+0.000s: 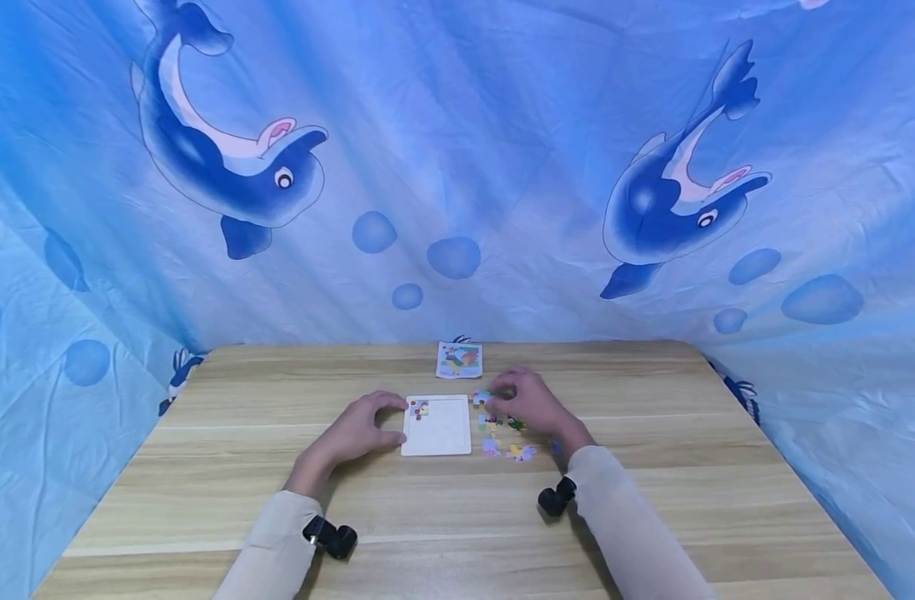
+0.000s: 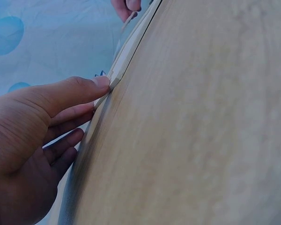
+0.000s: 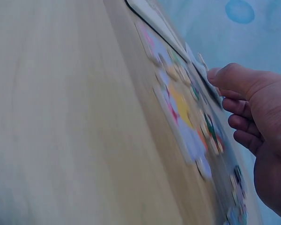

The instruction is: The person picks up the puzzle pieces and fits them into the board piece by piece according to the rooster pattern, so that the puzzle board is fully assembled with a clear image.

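head view facing forward-down, wrist views low and close, table (image 1: 442, 525) shared

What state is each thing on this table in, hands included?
Puzzle tray: flat, filled only at its far left corner.
Loose pieces: scattered on the table, right of the tray.
Picture card: picture side up, beyond the tray.
Left hand: touching the tray's left edge.
Right hand: pinching a piece.

White tray (image 1: 438, 433); puzzle pieces (image 1: 522, 452) lilac, yellow, green; tan wood-grain table (image 1: 442, 517); blue dolphin-print curtain (image 1: 465, 150).
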`<action>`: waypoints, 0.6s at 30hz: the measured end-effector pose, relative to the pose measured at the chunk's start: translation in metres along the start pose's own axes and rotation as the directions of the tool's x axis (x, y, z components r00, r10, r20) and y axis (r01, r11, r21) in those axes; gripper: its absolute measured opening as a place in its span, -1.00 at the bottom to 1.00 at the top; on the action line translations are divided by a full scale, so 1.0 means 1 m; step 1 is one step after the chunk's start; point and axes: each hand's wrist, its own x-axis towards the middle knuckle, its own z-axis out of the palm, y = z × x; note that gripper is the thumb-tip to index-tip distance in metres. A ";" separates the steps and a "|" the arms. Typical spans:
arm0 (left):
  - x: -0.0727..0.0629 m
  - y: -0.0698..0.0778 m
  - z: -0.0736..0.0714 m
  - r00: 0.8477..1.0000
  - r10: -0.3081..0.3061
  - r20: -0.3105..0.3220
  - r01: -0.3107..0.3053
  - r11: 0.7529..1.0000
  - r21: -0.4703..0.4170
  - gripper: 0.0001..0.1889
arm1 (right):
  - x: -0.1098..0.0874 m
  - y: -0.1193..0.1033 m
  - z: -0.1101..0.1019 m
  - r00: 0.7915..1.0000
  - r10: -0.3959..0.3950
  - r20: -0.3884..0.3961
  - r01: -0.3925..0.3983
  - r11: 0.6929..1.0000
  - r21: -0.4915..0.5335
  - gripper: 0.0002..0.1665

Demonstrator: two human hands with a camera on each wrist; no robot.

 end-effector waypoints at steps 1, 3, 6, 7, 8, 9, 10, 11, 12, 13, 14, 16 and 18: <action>0.000 0.000 0.000 1.000 0.000 -0.001 0.000 1.000 -0.001 -0.48 | 0.001 -0.002 0.001 1.000 -0.006 0.002 0.006 1.000 0.003 -0.67; 0.000 0.000 -0.001 1.000 0.001 -0.001 -0.001 1.000 -0.003 -0.48 | 0.003 -0.006 0.004 1.000 -0.016 0.006 0.016 1.000 0.013 -0.65; 0.000 0.000 -0.001 1.000 0.002 0.001 -0.002 1.000 -0.003 -0.48 | 0.006 -0.011 0.010 1.000 -0.022 0.014 0.022 1.000 0.015 -0.64; 0.000 0.000 -0.001 1.000 0.003 0.001 -0.003 1.000 -0.001 -0.48 | 0.008 -0.012 0.011 1.000 -0.025 0.017 0.025 1.000 0.014 -0.65; 0.000 0.000 -0.001 1.000 0.003 0.002 -0.003 1.000 0.000 -0.48 | 0.009 -0.014 0.013 0.999 -0.027 0.019 0.026 1.000 0.016 -0.66; 0.000 0.000 -0.001 1.000 0.003 0.003 -0.003 1.000 0.001 -0.48 | 0.010 -0.015 0.015 0.999 -0.026 0.022 0.026 1.000 0.011 -0.67; 0.000 0.000 -0.001 1.000 0.003 0.004 -0.003 1.000 0.002 -0.48 | 0.011 -0.016 0.017 0.999 -0.028 0.025 0.028 1.000 0.009 -0.68; 0.000 0.000 -0.001 1.000 0.002 0.004 -0.002 1.000 0.001 -0.49 | 0.013 -0.018 0.019 0.999 -0.031 0.030 0.030 0.999 0.014 -0.68; 0.000 0.000 -0.001 1.000 0.001 0.004 -0.001 1.000 0.002 -0.49 | 0.014 -0.019 0.021 0.999 -0.033 0.034 0.033 0.999 0.010 -0.69; 0.000 -0.001 -0.001 1.000 -0.001 0.004 0.000 1.000 0.002 -0.49 | 0.015 -0.020 0.023 0.999 -0.037 0.038 0.037 0.999 0.013 -0.70; 0.000 -0.001 -0.001 1.000 -0.001 0.004 0.001 1.000 0.001 -0.49 | 0.016 -0.021 0.024 0.999 -0.037 0.040 0.037 0.999 0.013 -0.70; 0.000 -0.001 -0.001 1.000 0.000 0.006 0.000 1.000 0.004 -0.50 | 0.017 -0.024 0.027 0.998 -0.043 0.040 0.043 0.999 0.017 -0.71; 0.000 -0.002 -0.001 1.000 0.004 0.008 -0.004 1.000 0.007 -0.50 | 0.018 -0.027 0.029 0.998 -0.050 0.041 0.049 0.999 0.021 -0.70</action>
